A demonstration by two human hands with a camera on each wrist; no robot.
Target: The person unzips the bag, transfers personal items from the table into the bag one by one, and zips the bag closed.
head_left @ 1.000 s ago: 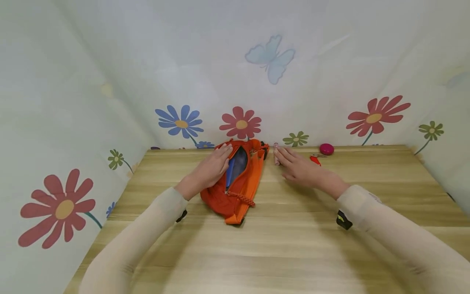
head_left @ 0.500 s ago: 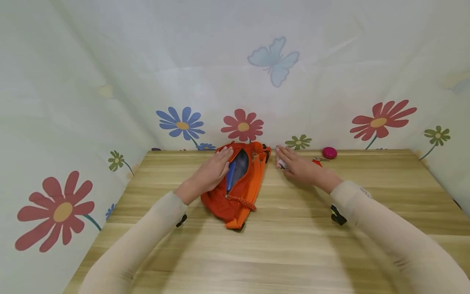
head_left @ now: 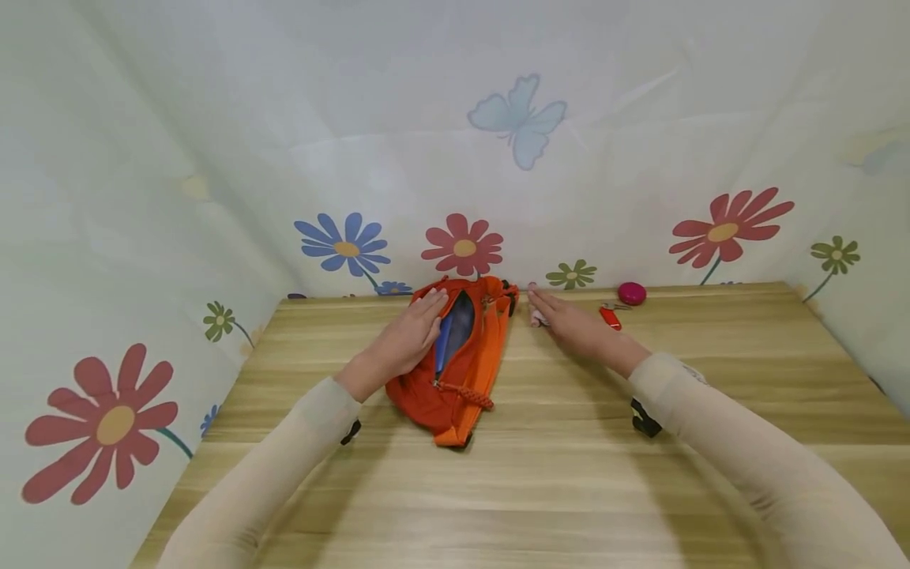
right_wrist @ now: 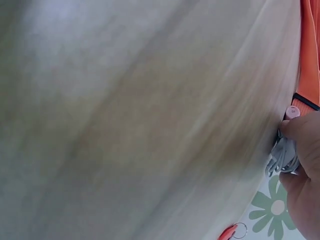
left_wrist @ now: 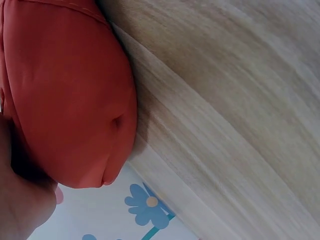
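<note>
Item: orange pouch (head_left: 462,359), soft fabric, lying on the wooden table (head_left: 569,474) near its far edge, close to the flower-printed backdrop (head_left: 462,158); zip opening gapes, showing a grey lining and a blue object (head_left: 443,348) inside; a braided orange cord (head_left: 465,389) lies across its lower part. Left hand (head_left: 405,340): rests flat on the left side of the pouch, fingers straight and together, gripping nothing; the left wrist view shows only the pouch's rounded red-orange fabric (left_wrist: 65,95) against the tabletop. Right hand (head_left: 576,324): lies low on the table just right of the pouch, fingers extended over a small pale pink-and-white object (head_left: 536,318); the right wrist view shows the fingers (right_wrist: 305,150) touching and partly closed about a bunched grey-white item (right_wrist: 284,155) with a pink round end, though how firmly it is held cannot be told. Nearby, further right: red key fob (head_left: 609,317) with a metal ring, and a round magenta object (head_left: 631,292) by the backdrop, both apart from the hands.
</note>
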